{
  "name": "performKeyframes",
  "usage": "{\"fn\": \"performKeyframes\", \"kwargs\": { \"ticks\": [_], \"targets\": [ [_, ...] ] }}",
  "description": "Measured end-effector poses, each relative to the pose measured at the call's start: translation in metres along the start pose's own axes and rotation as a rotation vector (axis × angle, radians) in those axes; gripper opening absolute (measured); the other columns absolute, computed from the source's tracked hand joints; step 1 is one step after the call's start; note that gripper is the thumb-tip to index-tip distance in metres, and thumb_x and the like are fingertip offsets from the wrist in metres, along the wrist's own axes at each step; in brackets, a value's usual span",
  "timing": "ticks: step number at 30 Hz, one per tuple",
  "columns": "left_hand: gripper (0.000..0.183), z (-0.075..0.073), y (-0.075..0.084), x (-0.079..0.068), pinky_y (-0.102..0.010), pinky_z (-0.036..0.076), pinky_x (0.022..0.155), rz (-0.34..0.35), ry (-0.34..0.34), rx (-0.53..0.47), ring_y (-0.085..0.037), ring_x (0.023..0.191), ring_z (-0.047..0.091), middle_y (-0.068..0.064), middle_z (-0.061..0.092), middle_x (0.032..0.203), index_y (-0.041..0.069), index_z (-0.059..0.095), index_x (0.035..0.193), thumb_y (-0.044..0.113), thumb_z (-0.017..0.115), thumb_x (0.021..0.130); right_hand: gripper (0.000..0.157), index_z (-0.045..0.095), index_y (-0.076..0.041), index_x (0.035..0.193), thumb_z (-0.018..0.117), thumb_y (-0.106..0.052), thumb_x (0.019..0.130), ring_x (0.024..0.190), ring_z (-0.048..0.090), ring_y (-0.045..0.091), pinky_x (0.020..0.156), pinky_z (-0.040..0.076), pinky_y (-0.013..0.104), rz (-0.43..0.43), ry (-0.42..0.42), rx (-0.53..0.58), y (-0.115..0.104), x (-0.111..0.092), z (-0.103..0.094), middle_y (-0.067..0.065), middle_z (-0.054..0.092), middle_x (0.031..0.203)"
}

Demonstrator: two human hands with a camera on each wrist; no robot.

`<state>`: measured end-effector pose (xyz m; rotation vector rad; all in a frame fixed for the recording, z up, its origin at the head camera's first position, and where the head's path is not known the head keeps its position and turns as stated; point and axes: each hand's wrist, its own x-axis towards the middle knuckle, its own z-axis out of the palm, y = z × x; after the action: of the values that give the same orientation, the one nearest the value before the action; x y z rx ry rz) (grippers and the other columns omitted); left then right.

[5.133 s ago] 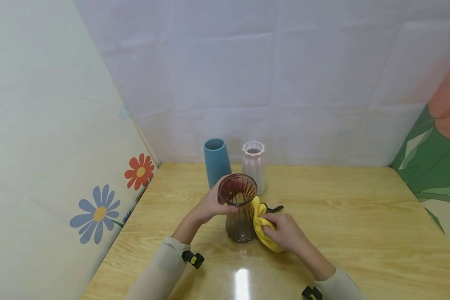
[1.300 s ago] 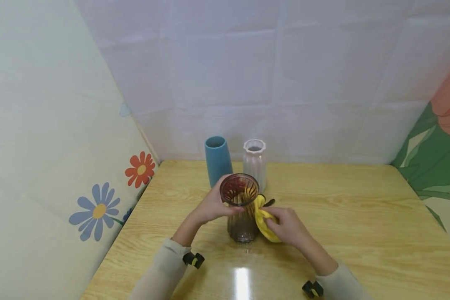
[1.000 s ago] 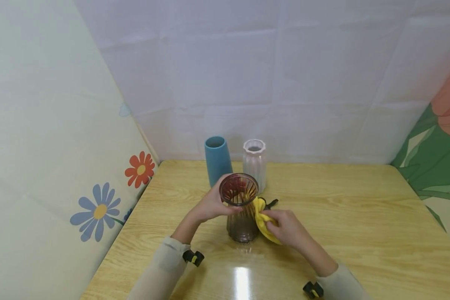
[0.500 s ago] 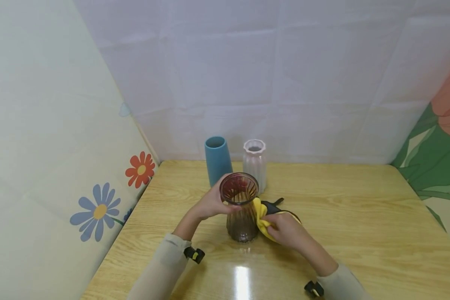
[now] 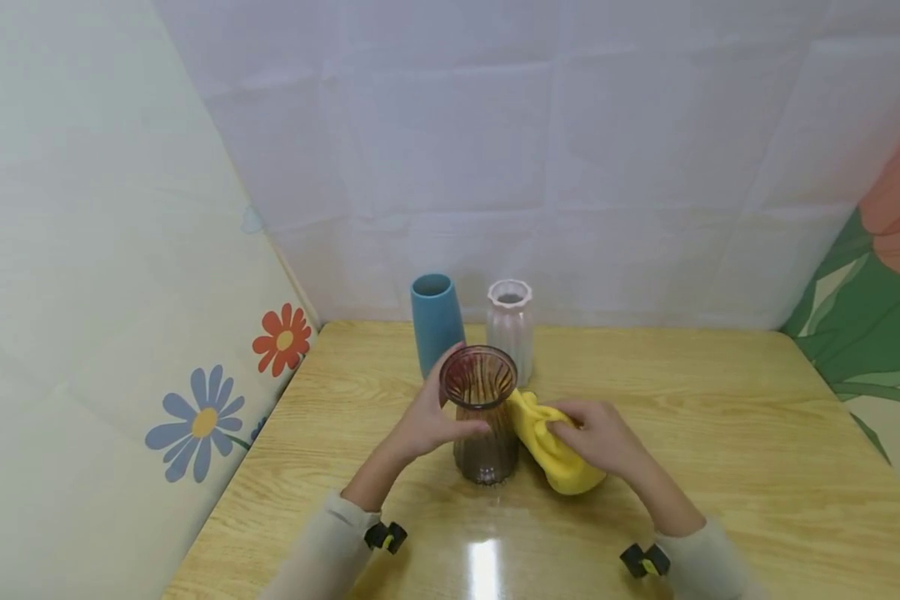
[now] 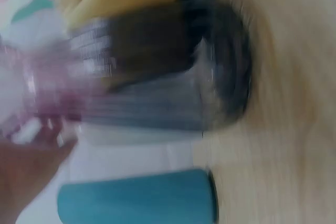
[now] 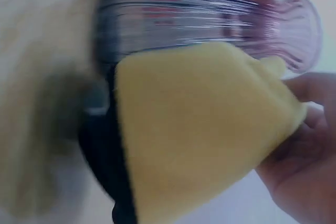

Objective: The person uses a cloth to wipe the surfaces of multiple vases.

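A ribbed glass vase [image 5: 485,446], purple-red at its flared rim and smoky below, stands upright on the table in the head view. My left hand [image 5: 427,421] holds it around the neck, thumb across the near side and fingers partly hidden behind. On the vase's right, my right hand [image 5: 600,433] pinches a yellow cloth [image 5: 562,462], part of it against the glass. In the right wrist view the cloth [image 7: 194,124] hangs beside the vase [image 7: 178,22], with black edging [image 7: 102,156] along its lower end. The left wrist view of the vase [image 6: 152,72] is motion-blurred.
Behind the glass vase stand a blue vase [image 5: 437,329] and a white ribbed vase [image 5: 510,337] with a scalloped rim. The wooden table [image 5: 720,433] meets a white sheet [image 5: 645,167] at the back and a flower-printed panel [image 5: 82,292] at left.
My right hand has shifted slightly right, and the cloth now shows more yellow, its black part hidden in the head view. My left thumb sits a little lower on the vase, which stays in place.
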<state>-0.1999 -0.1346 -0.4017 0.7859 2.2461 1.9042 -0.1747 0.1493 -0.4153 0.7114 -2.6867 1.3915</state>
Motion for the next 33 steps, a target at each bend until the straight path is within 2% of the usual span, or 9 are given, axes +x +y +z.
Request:
{"fn": "performKeyframes", "kwargs": {
  "ticks": [4,6,9,12,16,21,33],
  "targets": [
    [0.112,0.017,0.007,-0.009,-0.056,0.03,0.118,-0.025,0.173,0.031,-0.034,0.143,0.04,-0.018,0.041,0.154,0.007,0.021,0.158,0.021,0.093,0.074,0.031,0.072,-0.002,0.123,0.069,-0.017,0.097,0.076,0.064,0.011,0.067,0.056,0.024,0.109,0.13,0.171,-0.01,0.005,-0.016,0.015,0.075,0.103],
    [0.107,0.024,0.008,-0.01,-0.057,0.032,0.116,-0.019,0.237,0.037,-0.033,0.14,0.042,-0.018,0.044,0.151,0.006,0.026,0.156,0.02,0.093,0.073,0.034,0.07,-0.001,0.126,0.069,-0.02,0.098,0.08,0.067,0.012,0.071,0.057,0.025,0.13,0.176,0.27,-0.013,0.009,-0.019,0.017,0.074,0.106],
    [0.105,0.032,0.01,-0.009,-0.056,0.037,0.113,-0.013,0.304,0.055,-0.032,0.136,0.047,-0.016,0.048,0.148,0.006,0.03,0.154,0.018,0.094,0.072,0.035,0.066,0.003,0.128,0.068,-0.015,0.098,0.084,0.068,0.011,0.075,0.059,0.025,0.106,0.226,0.387,-0.014,0.017,-0.018,0.021,0.072,0.111],
    [0.105,0.038,0.011,-0.007,-0.053,0.041,0.112,-0.016,0.34,0.056,-0.03,0.133,0.05,-0.013,0.051,0.145,0.007,0.03,0.154,0.015,0.094,0.071,0.034,0.064,0.008,0.128,0.066,-0.009,0.098,0.085,0.069,0.01,0.075,0.06,0.026,0.051,0.245,0.468,-0.012,0.026,-0.013,0.02,0.072,0.11],
    [0.104,0.04,0.01,-0.006,-0.051,0.042,0.111,-0.007,0.366,0.063,-0.03,0.131,0.053,-0.012,0.054,0.142,0.005,0.031,0.153,0.014,0.094,0.071,0.033,0.063,0.01,0.127,0.065,-0.005,0.098,0.085,0.069,0.01,0.075,0.059,0.026,0.013,0.237,0.53,-0.007,0.034,-0.004,0.018,0.072,0.11],
    [0.098,0.04,0.008,-0.005,-0.051,0.044,0.109,0.029,0.373,0.098,-0.029,0.128,0.055,-0.011,0.056,0.14,0.006,0.035,0.151,0.015,0.092,0.073,0.034,0.062,0.009,0.129,0.063,-0.006,0.099,0.085,0.068,0.012,0.076,0.059,0.026,0.02,0.197,0.541,-0.008,0.04,0.002,0.027,0.069,0.113],
    [0.092,0.032,0.006,-0.002,-0.047,0.046,0.107,0.022,0.314,0.19,-0.029,0.127,0.056,-0.014,0.056,0.139,0.003,0.038,0.147,0.011,0.091,0.072,0.034,0.06,0.011,0.13,0.06,-0.004,0.099,0.085,0.069,0.011,0.077,0.059,0.027,0.016,0.126,0.576,-0.006,0.04,0.009,0.027,0.068,0.111]
  ]
}}
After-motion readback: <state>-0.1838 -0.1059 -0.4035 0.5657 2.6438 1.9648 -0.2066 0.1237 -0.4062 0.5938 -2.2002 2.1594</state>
